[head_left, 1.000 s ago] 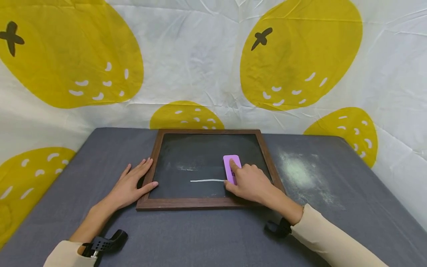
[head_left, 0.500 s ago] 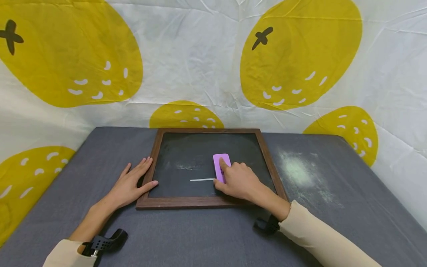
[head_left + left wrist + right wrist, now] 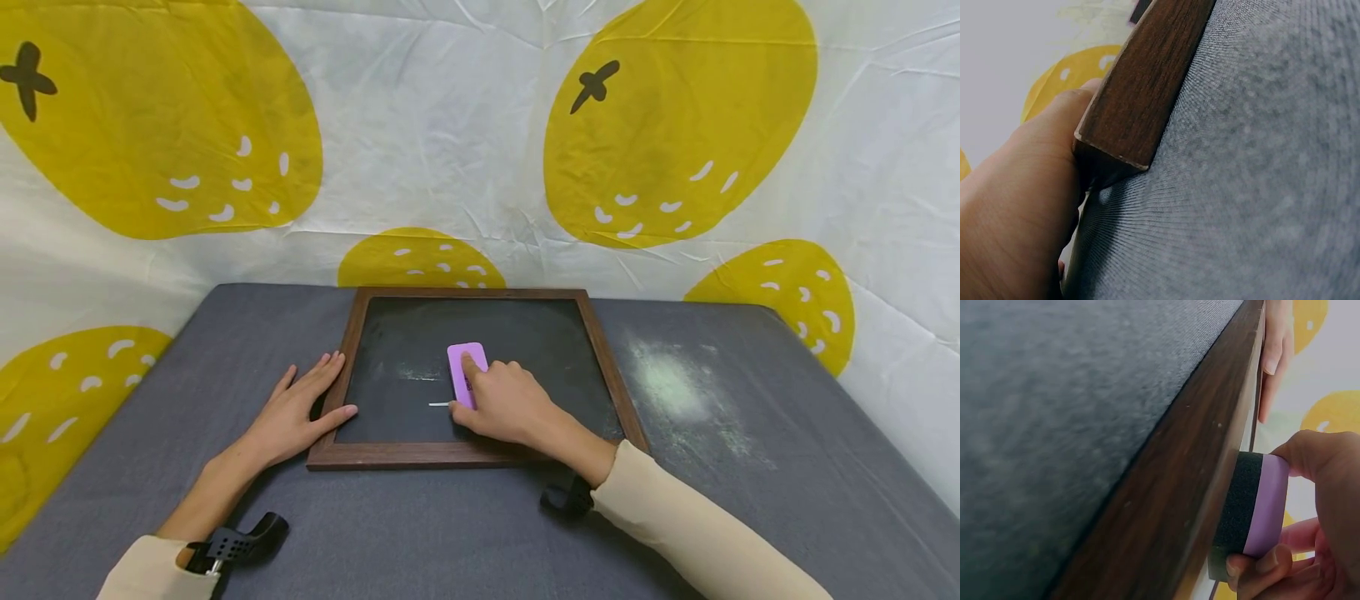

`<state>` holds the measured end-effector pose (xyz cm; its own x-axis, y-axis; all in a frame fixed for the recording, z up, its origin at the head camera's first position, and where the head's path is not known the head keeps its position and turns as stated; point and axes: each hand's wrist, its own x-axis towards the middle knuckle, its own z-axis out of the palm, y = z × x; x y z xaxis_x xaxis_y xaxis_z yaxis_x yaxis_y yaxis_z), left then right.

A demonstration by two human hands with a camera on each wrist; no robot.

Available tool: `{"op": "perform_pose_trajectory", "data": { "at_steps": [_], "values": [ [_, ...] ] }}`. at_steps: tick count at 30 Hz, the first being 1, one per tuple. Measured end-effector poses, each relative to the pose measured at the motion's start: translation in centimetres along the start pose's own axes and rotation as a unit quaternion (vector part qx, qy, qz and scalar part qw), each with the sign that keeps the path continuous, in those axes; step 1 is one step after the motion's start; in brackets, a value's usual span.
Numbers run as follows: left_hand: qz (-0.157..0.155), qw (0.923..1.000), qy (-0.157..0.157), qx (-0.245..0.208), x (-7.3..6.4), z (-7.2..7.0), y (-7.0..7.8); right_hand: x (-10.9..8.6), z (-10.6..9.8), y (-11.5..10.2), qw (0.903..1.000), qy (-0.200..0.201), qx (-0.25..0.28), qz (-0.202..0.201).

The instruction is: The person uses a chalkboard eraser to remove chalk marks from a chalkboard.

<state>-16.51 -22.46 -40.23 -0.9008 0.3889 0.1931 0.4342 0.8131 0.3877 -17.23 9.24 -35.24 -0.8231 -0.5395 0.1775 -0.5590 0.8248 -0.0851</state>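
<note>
A blackboard (image 3: 525, 333) in a brown wooden frame lies flat on the table. My right hand (image 3: 506, 400) grips a purple chalkboard eraser (image 3: 459, 358), its index finger stretched along the top. In the right wrist view the eraser (image 3: 1266, 506) shows a dark felt layer facing the board, with thumb and fingers at its sides. A short white chalk line (image 3: 438, 405) emerges to the left of the eraser. On the board's left frame edge rests my left hand (image 3: 292, 421), fingers extended and thumb over the wood. Up close, the left wrist view shows the frame corner (image 3: 1129, 106) beside that hand.
Grey cloth (image 3: 420, 525) covers the table. Pale chalk dust (image 3: 671, 387) is spread on it right of the board. A faint chalk smudge (image 3: 418, 372) marks the board's left half. Behind the table hangs a white curtain (image 3: 435, 108) with yellow fruit prints.
My right hand has slid the eraser leftward along the chalk line. Less of the line shows now, and the board behind the eraser is dark. My left hand has stayed in place.
</note>
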Motion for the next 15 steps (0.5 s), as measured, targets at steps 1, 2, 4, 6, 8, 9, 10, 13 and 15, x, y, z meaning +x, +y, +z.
{"op": "perform_pose_trajectory", "data": {
  "at_steps": [1,2,4,6,8,9,10,13,15],
  "values": [
    [0.000,1.0000,0.001,0.000,0.0,0.0,0.0,0.2,0.0,-0.1,1.0000,-0.003,0.001,-0.003],
    [0.000,1.0000,0.001,0.001,0.0,0.0,0.0,0.4,0.0,-0.3,1.0000,-0.005,0.001,-0.007],
    [0.002,1.0000,0.003,0.001,0.0,0.0,0.0,0.7,0.1,-0.5,0.9998,-0.011,0.001,-0.014],
    [0.005,1.0000,0.007,0.000,0.1,0.0,0.1,1.0,0.1,-0.6,0.9997,-0.013,0.000,-0.022],
    [0.005,1.0000,0.008,-0.001,0.1,0.0,0.1,1.2,0.1,-0.7,0.9994,-0.016,0.001,-0.030],
    [0.005,1.0000,0.008,-0.002,0.1,0.0,0.1,1.3,0.1,-0.7,0.9992,-0.019,0.002,-0.034],
    [0.005,1.0000,0.008,-0.002,0.0,-0.1,0.1,1.4,0.1,-0.8,0.9990,-0.021,0.003,-0.039],
    [0.001,1.0000,0.004,-0.002,0.0,-0.2,0.2,1.8,-0.1,-0.8,0.9978,-0.030,0.006,-0.058],
    [-0.001,1.0000,0.003,-0.002,0.0,-0.1,0.2,2.0,-0.2,-0.9,0.9966,-0.044,0.012,-0.069]
  ]
}}
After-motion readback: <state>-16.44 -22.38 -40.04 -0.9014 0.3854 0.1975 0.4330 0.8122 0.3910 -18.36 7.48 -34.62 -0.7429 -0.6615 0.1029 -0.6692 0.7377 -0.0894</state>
